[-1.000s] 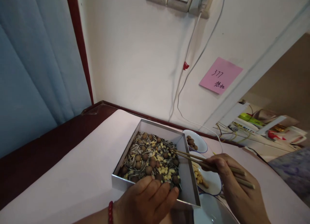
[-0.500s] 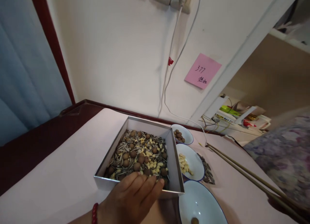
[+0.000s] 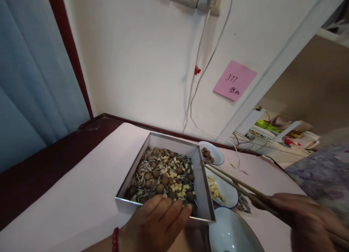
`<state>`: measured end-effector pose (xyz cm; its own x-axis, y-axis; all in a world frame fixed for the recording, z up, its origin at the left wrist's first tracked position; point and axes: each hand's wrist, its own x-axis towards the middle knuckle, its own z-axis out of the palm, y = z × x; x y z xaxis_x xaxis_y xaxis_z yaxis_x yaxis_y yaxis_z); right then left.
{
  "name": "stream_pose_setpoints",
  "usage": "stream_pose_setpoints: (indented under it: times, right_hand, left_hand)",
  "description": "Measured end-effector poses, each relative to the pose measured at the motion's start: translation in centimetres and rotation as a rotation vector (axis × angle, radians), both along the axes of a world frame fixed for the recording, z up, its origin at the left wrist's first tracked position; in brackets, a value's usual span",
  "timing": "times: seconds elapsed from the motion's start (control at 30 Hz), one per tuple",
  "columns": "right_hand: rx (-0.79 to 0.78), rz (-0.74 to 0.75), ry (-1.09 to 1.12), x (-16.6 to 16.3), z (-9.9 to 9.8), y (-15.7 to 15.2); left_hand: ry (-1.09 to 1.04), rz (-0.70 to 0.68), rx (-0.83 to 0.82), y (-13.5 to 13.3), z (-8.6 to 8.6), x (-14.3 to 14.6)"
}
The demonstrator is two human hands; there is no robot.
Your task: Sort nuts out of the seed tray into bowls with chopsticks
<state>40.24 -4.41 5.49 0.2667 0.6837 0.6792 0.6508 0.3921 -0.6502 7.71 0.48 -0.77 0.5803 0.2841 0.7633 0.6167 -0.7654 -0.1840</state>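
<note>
My left hand (image 3: 158, 223) curls its fingers over the near rim of a shallow square metal box (image 3: 202, 194). Inside lie striped sunflower seeds (image 3: 135, 182), pale peanuts (image 3: 180, 188) and round brown longans (image 3: 160, 189), all mixed together. My right hand (image 3: 308, 215), slightly blurred, grips a pair of long chopsticks (image 3: 240, 185). Their tips are over the box's right rim, above the bowls. Along that side stand a bowl of longans (image 3: 218, 154), a bowl of peanuts (image 3: 229, 194) and a larger bowl (image 3: 234, 232), cut off by the frame's bottom edge.
Sunflower seeds (image 3: 244, 204) lie on the pale table covering (image 3: 92, 186) right of the bowls. A white cable (image 3: 207, 132) hangs from the wall socket down to the table. A pink note (image 3: 235, 80) sticks to the wall. At right is flowered cloth (image 3: 321, 172).
My right hand has come into view, and the chopsticks have swung left from beyond the bowls to the box's right rim. My left hand stays on the box. The view has shifted slightly.
</note>
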Motion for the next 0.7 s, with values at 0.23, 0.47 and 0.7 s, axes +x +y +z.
stream_pose_setpoints:
  times: [0.23, 0.47, 0.7]
  right_hand:
    - [-0.263, 0.241, -0.179, -8.3, 2.7, 4.0]
    - [-0.329, 0.276, -0.144, -8.2, 1.5, 6.5]
    - [-0.319, 0.252, -0.14, -9.5, 1.3, 8.0]
  left_hand:
    - [0.016, 0.018, 0.013, -0.3, 0.0, -0.1]
    - [-0.015, 0.009, 0.037, -0.1, 0.4, 0.1]
    - [-0.011, 0.021, 0.029, -0.1, 0.4, 0.1]
